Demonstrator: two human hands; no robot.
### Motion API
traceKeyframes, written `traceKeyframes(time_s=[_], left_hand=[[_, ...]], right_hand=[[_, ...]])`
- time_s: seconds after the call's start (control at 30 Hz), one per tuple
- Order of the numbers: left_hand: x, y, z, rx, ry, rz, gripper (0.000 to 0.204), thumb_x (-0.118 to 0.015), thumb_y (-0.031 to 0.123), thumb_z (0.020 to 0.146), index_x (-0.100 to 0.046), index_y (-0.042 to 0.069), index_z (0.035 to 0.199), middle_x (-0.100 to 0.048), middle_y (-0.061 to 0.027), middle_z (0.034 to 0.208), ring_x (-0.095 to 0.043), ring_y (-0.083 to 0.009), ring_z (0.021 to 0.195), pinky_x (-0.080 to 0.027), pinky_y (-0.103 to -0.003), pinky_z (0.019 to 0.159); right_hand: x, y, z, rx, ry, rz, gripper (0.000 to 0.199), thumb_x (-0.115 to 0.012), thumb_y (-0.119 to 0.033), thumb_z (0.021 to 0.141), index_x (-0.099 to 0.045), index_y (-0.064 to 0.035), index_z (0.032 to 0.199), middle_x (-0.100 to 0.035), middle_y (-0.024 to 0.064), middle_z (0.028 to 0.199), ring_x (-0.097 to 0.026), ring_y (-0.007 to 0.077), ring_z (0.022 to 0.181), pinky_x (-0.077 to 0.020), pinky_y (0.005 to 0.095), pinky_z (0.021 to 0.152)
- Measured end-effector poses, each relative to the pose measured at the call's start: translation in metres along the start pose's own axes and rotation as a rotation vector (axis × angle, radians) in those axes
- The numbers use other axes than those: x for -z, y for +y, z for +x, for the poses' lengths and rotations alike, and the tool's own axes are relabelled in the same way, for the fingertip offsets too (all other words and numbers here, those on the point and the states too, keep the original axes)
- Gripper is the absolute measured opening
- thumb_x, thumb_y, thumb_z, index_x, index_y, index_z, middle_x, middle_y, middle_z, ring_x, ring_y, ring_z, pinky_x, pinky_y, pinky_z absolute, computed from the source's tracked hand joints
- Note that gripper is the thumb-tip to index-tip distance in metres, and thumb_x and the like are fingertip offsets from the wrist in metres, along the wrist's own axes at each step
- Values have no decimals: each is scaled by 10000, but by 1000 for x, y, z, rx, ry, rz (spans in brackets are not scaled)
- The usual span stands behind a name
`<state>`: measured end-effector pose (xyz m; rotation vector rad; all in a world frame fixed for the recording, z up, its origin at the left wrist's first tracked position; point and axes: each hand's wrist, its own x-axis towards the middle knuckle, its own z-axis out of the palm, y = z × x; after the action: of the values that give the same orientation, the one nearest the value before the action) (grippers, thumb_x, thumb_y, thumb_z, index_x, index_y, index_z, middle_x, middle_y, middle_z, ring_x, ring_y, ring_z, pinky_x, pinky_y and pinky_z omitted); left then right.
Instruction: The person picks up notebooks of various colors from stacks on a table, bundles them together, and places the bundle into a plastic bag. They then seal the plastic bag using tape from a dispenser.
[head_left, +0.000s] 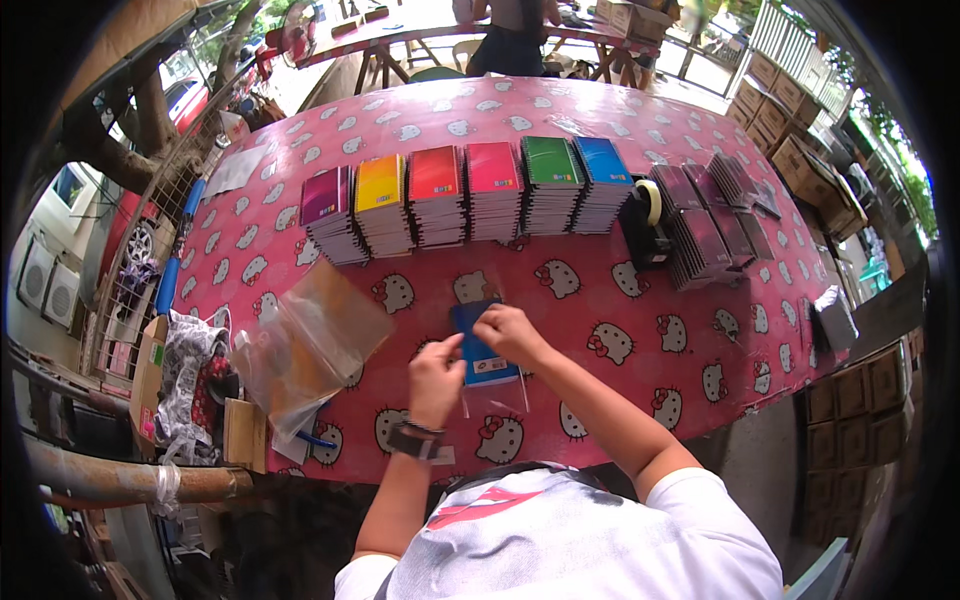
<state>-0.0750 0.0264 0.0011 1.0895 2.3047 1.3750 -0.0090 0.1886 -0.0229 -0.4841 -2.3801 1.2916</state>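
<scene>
Just in front of me a blue notebook (489,366) lies in a clear plastic bag (497,402), whose loose part sticks out below the notebook. My left hand (436,384) is at the notebook's left edge, fingers drawn together as if pinching the bag. Over the upper part of the cover my right hand (508,333) is closed, its fingertips bent down at the bag. The exact grip of both hands is partly hidden. To the left lies a pile of clear plastic bags (300,350).
Stacks of spiral notebooks, among them a yellow stack (380,190) and a green stack (552,180), line the table (620,390). A black tape dispenser (645,228) and wrapped dark packs (700,235) stand at right. A person (510,40) is beyond the table; cartons (850,400) are stacked at right.
</scene>
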Motion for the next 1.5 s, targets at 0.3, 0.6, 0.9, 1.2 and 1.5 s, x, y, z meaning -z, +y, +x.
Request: traceKeyframes(time_s=[0.3, 0.6, 0.9, 1.2, 1.5], left_hand=[[-30, 22, -20, -226, -75, 13, 174, -558, 45, 791, -610, -8, 948, -615, -145, 898, -606, -261, 842, -486, -338, 717], [-23, -46, 94, 124, 29, 62, 414, -674, 278, 746, -606, 23, 1065, -650, -192, 923, -632, -340, 859, -496, -389, 751], [-17, -43, 101, -346, 377, -88, 238, -540, 6, 828, -582, 39, 1059, -605, -137, 946, -598, -323, 855, -488, -354, 743], [-15, -69, 15, -335, -201, 212, 480, -495, 176, 864, -411, 88, 1328, -331, -78, 1422, -257, -296, 1329, -230, -478, 1039], [-29, -70, 26, -322, -330, 56, 630, -421, 206, 890, -139, 54, 1432, -84, -131, 1503, -34, -360, 1382, -49, -517, 1089]], right_hand=[[-3, -20, 15, -183, -148, -247, 219, -685, -215, 702, -675, 2, 729, -640, 188, 743, -631, 321, 757, -493, 393, 714], [5, -19, 17, -269, -262, -192, 251, -647, -232, 756, -652, 18, 780, -627, 196, 727, -631, 314, 726, -484, 397, 688], [17, -1, 15, -314, -303, -30, 251, -613, -239, 795, -654, 8, 767, -614, 160, 684, -617, 228, 671, -467, 358, 636], [35, -24, 1, 165, -628, -433, 477, -670, -174, 738, -526, -83, 1184, -482, 119, 1251, -419, 316, 1181, -380, 500, 919], [26, 9, -15, -69, -514, -489, 1112, -739, -562, 566, -173, -173, 1441, -51, 51, 1518, 8, 414, 1366, -77, 675, 1012]])
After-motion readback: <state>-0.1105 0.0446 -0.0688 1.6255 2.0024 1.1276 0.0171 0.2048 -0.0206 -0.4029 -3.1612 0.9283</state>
